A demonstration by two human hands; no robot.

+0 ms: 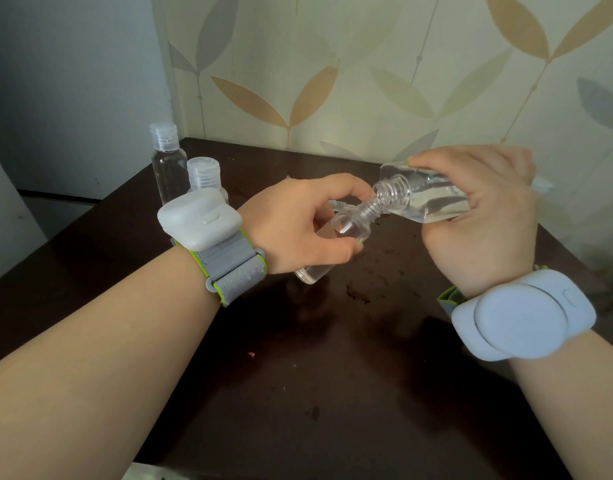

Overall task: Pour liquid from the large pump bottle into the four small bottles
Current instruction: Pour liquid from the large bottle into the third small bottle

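My right hand point(481, 216) grips the large clear bottle point(426, 197), pump removed, tipped over to the left so its threaded neck points down-left. My left hand point(298, 223) holds a small uncapped clear bottle point(346, 230) tilted, its neck right under the large bottle's mouth; clear liquid sits in its lower end. Two more small capped bottles point(168, 161) point(204, 174) stand upright at the table's back left, the nearer one partly hidden behind my left wrist device.
The dark brown table point(315, 358) carries wet spots and drips in front of my hands. Patterned wallpaper runs along the back edge. The table's left edge drops away beside the standing bottles. Both wrists wear white strapped devices.
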